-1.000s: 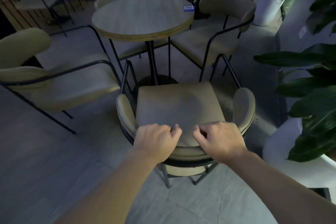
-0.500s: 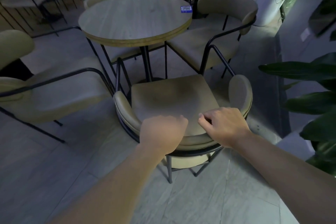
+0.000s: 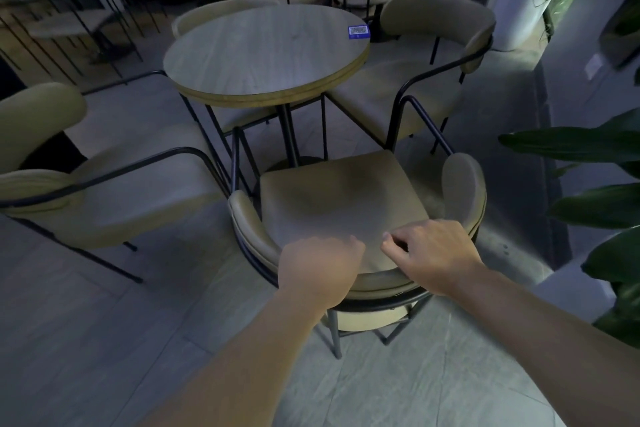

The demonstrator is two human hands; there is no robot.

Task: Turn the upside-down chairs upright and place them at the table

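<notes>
A beige padded chair [image 3: 332, 198] with a black metal frame stands upright right in front of me, its seat facing the round wooden table [image 3: 263, 52]. My left hand [image 3: 318, 270] is curled over the top of the chair's curved backrest. Beside it, my right hand [image 3: 433, 253] rests on the same backrest, its fingers bent over the inner edge. Three more matching chairs stand upright around the table: one at the left [image 3: 104, 191], one at the right [image 3: 426, 80], one behind the table [image 3: 211, 14].
A small blue card [image 3: 358, 32] lies on the tabletop. Large dark plant leaves [image 3: 595, 184] hang at the right, and a white planter [image 3: 523, 10] stands at the back right. More chairs and tables fill the dark background. Grey tiled floor lies around me.
The chair has slid forward toward the table with both hands on its backrest. The view has moved closer to the table.
</notes>
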